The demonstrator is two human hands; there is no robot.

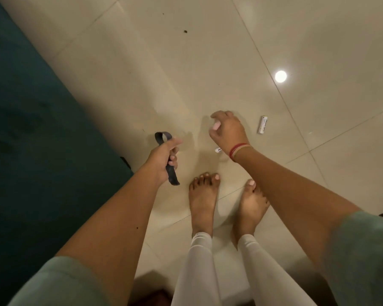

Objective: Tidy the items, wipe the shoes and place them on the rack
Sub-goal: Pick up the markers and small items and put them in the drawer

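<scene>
Teal upholstery: the left edge of the frame is filled by it, and it is met on a diagonal by the pale tiled floor.
Left hand: seen at centre left, raised above the tiles. The grip is curled round the middle of a dark band, with the thumb laid along the top.
Dark band: held in the air, not on the floor. Its long axis runs nearly top to bottom of the frame. The looped end is pointed to the upper left and the free end hangs to the lower right.
Small labelled item: lying on the floor at centre and mostly hidden under the right wrist. Only a white end with lettering is shown, so its axis cannot be judged.
Right hand: seen at centre, above the tiles, with fingers curled inward. Whether anything is pinched inside cannot be told.
White tube: lying on the floor just right of the right hand and apart from it. Its long axis is close to upright in the frame, with the upper end tipped slightly right. Print runs along its length.
Step in hand: judged to be the gathering of loose items from the floor.
Done well: the tube is best taken across its barrel, since a round body may be sent rolling on glossy tile if nudged. The half-hidden item should not be overlooked.
</scene>
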